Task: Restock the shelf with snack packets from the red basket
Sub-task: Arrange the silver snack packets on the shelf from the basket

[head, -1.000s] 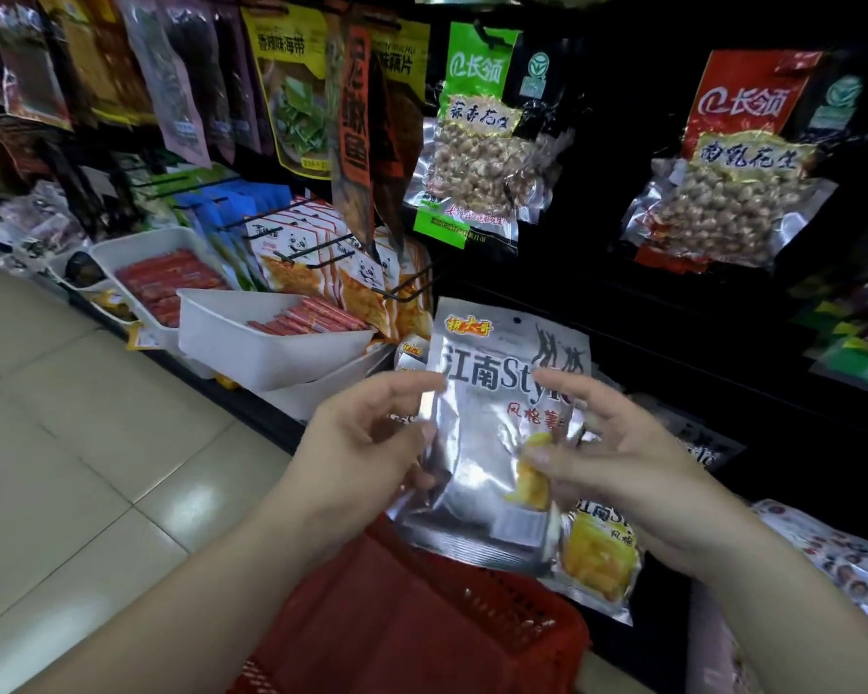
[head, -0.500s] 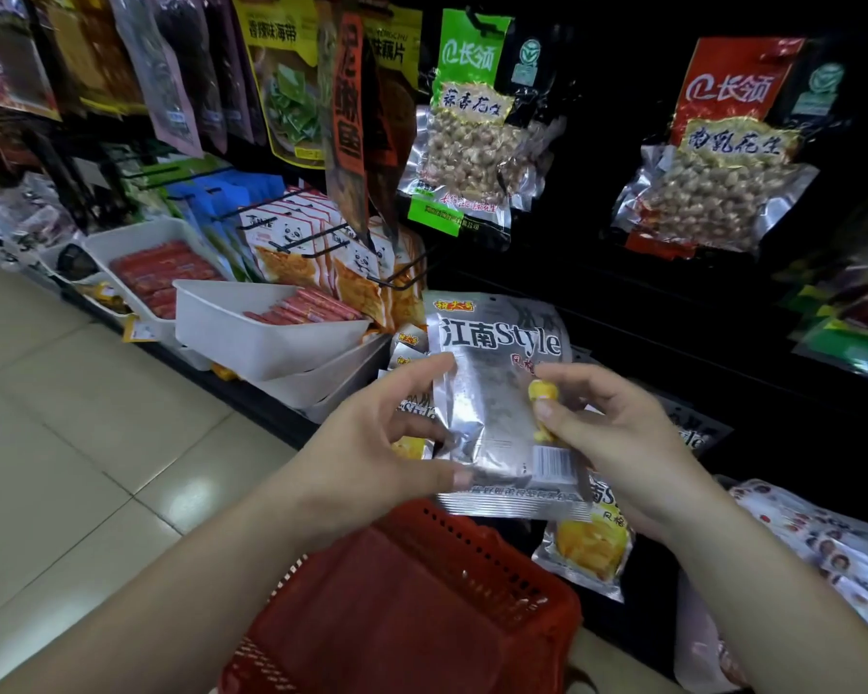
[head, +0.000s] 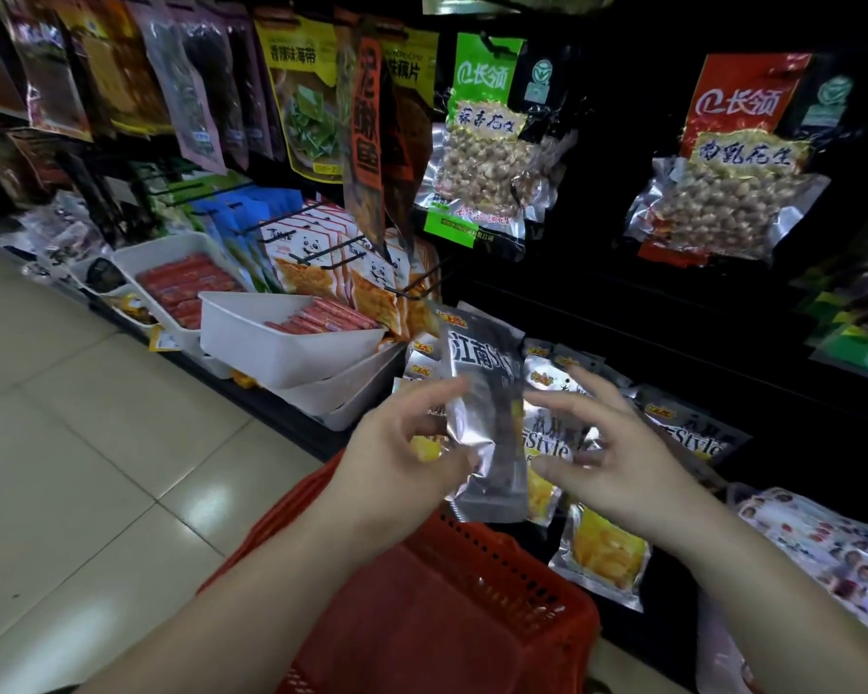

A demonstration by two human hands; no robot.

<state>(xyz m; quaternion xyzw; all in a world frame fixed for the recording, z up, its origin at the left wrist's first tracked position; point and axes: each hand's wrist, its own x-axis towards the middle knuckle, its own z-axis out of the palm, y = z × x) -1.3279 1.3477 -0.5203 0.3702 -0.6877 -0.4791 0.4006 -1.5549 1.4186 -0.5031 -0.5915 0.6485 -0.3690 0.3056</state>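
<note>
A silver snack packet (head: 482, 393) with black lettering is upright above the red basket (head: 447, 618), turned nearly edge-on to me. My left hand (head: 402, 453) pinches its crumpled left edge between thumb and fingers. My right hand (head: 617, 458) is just to its right with fingers spread, the thumb tip at the packet's right edge without a clear grip. Behind the hands, several matching silver packets (head: 687, 433) lie on the low dark shelf (head: 597, 333). The basket sits low in front of me, its inside mostly hidden by my forearms.
White trays of red sausages (head: 291, 338) jut out from the shelf at left. Panda-print packets (head: 322, 252) hang on wire hooks above them. Peanut bags with a green label (head: 482, 157) and a red label (head: 727, 172) hang higher up. Tiled floor (head: 71, 443) lies to the left.
The packet has turned from facing me to nearly edge-on and moved toward the shelf. My right hand has loosened from a pinch to spread fingers. The view has shifted slightly.
</note>
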